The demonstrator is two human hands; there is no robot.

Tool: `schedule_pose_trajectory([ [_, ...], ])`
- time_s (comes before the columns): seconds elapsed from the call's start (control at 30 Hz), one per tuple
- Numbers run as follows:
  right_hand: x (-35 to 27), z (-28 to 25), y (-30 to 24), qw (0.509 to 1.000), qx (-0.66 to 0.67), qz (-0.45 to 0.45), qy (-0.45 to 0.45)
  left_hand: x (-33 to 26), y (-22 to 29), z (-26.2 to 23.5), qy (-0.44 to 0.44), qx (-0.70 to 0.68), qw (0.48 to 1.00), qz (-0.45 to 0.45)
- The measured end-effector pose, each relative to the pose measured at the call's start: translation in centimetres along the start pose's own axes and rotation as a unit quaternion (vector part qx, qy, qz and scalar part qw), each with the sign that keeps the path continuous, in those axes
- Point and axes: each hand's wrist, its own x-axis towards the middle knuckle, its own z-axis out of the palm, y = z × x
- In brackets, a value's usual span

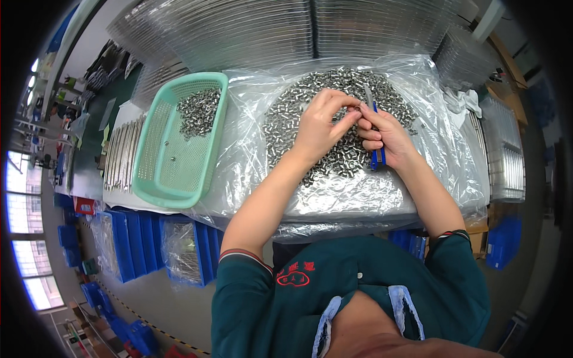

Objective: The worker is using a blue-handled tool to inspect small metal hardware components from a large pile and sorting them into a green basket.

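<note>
Above a wide heap of small silver metal parts point(340, 161), my two hands meet. My right hand point(388, 134) is closed around a blue-handled knife point(378, 156), its narrow silver blade pointing away from me past the fingers. Thumb and forefinger of my left hand point(327, 122) are pinched together beside the right thumb. What they hold is too small and too covered to make out, though it lies close to the blade. The metal parts are spread over clear plastic sheeting point(239, 149) on the table.
A green mesh basket point(206, 164) to the left holds a smaller pile of metal parts. Long thin metal rods point(124, 155) lie beside it. Stacked clear plastic trays point(250, 36) line the back, with more trays point(504, 149) at right. Blue bins point(134, 244) stand below the table's front edge.
</note>
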Motion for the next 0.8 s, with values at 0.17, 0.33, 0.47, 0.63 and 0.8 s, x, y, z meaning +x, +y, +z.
schedule_pose_trajectory([
  [0.17, 0.1, 0.6, 0.0, 1.000, -0.014, 0.009, -0.017, 0.7, -1.2, -1.9, 0.087, -0.158, 0.970, -0.161],
  [0.33, 0.3, 0.2, -0.1, 1.000, 0.019, -0.001, -0.022, 1.8, -2.4, -6.6, 0.417, -0.458, 0.758, -0.204],
  [0.47, 0.5, -0.2, 0.0, 0.999, 0.035, -0.006, -0.021, 1.3, -2.5, -4.3, 0.156, -0.279, 0.915, -0.245],
  [0.63, 0.7, -0.6, 0.1, 0.998, 0.056, -0.040, 0.005, -1.0, -2.5, -1.2, -0.127, 0.277, 0.948, -0.093],
  [0.8, 0.5, -0.1, 0.1, 0.998, 0.034, -0.041, 0.029, -0.5, -2.2, -1.0, -0.181, 0.241, 0.944, -0.131],
])
